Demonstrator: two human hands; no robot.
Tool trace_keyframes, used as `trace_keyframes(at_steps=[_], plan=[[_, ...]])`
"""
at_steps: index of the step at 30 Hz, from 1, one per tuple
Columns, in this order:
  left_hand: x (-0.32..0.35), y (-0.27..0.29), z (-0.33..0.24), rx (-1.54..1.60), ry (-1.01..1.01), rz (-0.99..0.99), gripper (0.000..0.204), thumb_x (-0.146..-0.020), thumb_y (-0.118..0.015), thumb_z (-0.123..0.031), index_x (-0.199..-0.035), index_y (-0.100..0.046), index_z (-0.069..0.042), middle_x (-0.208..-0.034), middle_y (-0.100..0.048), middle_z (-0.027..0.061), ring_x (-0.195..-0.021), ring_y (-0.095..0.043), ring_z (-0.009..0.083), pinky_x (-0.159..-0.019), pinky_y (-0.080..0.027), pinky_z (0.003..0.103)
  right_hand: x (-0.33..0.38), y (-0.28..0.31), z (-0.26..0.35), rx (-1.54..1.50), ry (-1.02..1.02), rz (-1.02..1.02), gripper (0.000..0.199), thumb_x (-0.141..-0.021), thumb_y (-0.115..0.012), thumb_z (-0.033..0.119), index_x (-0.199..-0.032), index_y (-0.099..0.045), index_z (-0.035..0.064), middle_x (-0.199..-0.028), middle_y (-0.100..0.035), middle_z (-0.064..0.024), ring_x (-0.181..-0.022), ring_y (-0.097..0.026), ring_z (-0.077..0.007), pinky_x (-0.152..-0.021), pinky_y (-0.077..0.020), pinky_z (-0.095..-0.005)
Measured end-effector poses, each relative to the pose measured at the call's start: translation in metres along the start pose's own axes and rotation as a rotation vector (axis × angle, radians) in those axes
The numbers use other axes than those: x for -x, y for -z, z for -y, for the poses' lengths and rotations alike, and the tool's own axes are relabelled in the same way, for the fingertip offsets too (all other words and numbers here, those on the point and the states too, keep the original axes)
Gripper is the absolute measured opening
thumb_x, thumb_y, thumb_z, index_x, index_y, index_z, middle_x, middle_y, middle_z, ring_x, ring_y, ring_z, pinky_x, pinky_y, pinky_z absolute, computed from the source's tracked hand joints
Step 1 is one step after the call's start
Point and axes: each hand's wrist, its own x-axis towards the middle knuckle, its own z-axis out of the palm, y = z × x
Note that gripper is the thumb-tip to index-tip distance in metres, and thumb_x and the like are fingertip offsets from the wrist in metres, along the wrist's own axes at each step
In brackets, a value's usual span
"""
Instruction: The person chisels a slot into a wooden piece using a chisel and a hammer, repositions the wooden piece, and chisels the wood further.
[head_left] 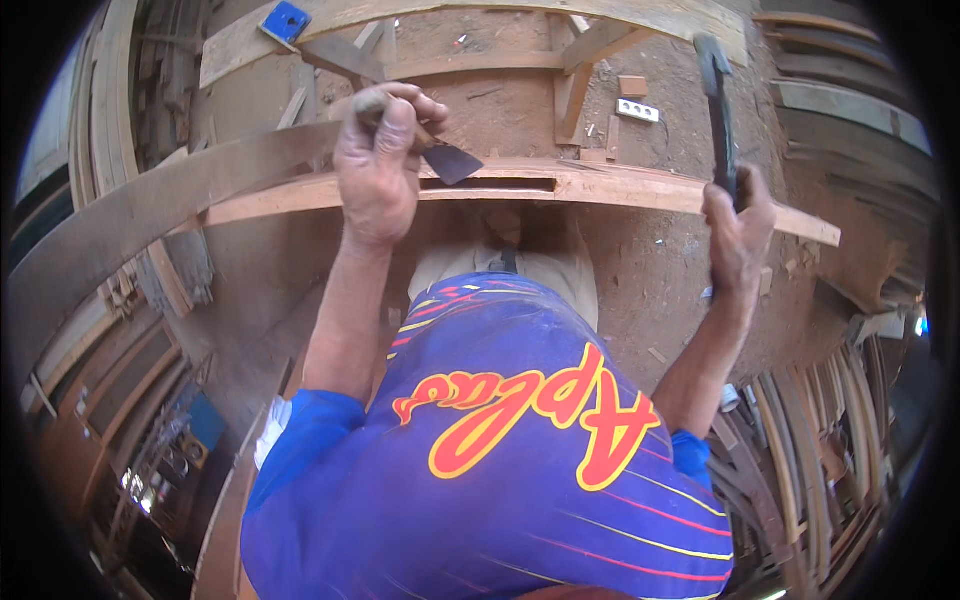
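Gripping chisel (440, 155) w/ left hand (378, 160), blade angled right onto beam (620, 190); right hand (738, 225) holds hammer (718, 110) upright.

I wear a deep blue short-sleeved shirt (500, 480) with thin red and yellow pinstripes and big red lettering edged in yellow across the chest. Brighter blue sleeves end above my elbows at seven and four o'clock, and pale beige trousers (500, 265) show at twelve o'clock.

Both hands raised, left (378, 160) fisted (knuckles up), right (738, 230) clenched, forearm upright
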Motion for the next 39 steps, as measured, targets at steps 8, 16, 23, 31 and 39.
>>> trace_keyframes(at_steps=[8, 16, 23, 31, 39], plan=[[0.026, 0.017, 0.027, -0.093, 0.015, 0.239, 0.024, -0.105, -0.065, -0.016, -0.125, -0.065, -0.002, -0.118, -0.069, 0.0098, -0.121, -0.065, 0.0249, -0.109, -0.051, 0.046, 0.127, -0.049, -0.013, -0.646, -0.327, -0.214, 0.011, -0.098, -0.061, 0.01, -0.106, -0.059, 0.0027, -0.072, -0.058, -0.0019, -0.058, -0.053, -0.0085, -0.053, -0.042, -0.0241], [0.039, 0.015, -0.017, -0.632, 0.106, 0.516, 0.018, -0.096, -0.073, -0.001, -0.113, -0.069, -0.006, -0.111, -0.076, 0.0107, -0.101, -0.074, 0.0214, -0.087, -0.059, 0.033, 0.172, -0.067, -0.017, -0.719, -0.365, -0.307, 0.012, -0.098, -0.06, 0.007, -0.108, -0.059, 0.0013, -0.077, -0.06, -0.0031, -0.061, -0.057, -0.01, -0.055, -0.0457, -0.0252], [0.028, 0.007, 0.008, -0.816, -0.302, 0.605, 0.03, -0.087, -0.077, 0.001, -0.114, -0.066, -0.009, -0.103, -0.074, 0.0115, -0.093, -0.075, 0.027, -0.082, -0.061, 0.036, 0.179, -0.072, -0.021, -0.75, -0.368, -0.242, 0.012, -0.098, -0.059, 0.004, -0.109, -0.06, 0.0003, -0.085, -0.064, -0.0048, -0.064, -0.059, -0.0099, -0.056, -0.0474, -0.0257], [0.034, -0.007, 0.002, -0.847, -0.491, 0.817, 0.043, -0.075, -0.082, 0.009, -0.111, -0.068, -0.01, -0.106, -0.072, 0.0135, -0.091, -0.073, 0.031, -0.076, -0.06, 0.039, 0.197, -0.079, -0.012, -0.663, -0.304, -0.201, 0.015, -0.097, -0.063, 0.009, -0.108, -0.06, -0.0011, -0.083, -0.062, -0.0036, -0.066, -0.058, -0.0085, -0.059, -0.0468, -0.026], [0.03, -0.003, 0.006, -1.008, -0.389, 0.955, 0.042, -0.077, -0.081, 0.008, -0.113, -0.067, -0.01, -0.112, -0.07, 0.0127, -0.099, -0.07, 0.0331, -0.08, -0.06, 0.042, 0.212, -0.064, 0.015, -0.168, -0.138, 0.012, 0.021, -0.09, -0.07, 0.014, -0.108, -0.066, 0.0034, -0.071, -0.065, -0.007, -0.061, -0.066, -0.0184, -0.062, -0.0531, -0.0326]])
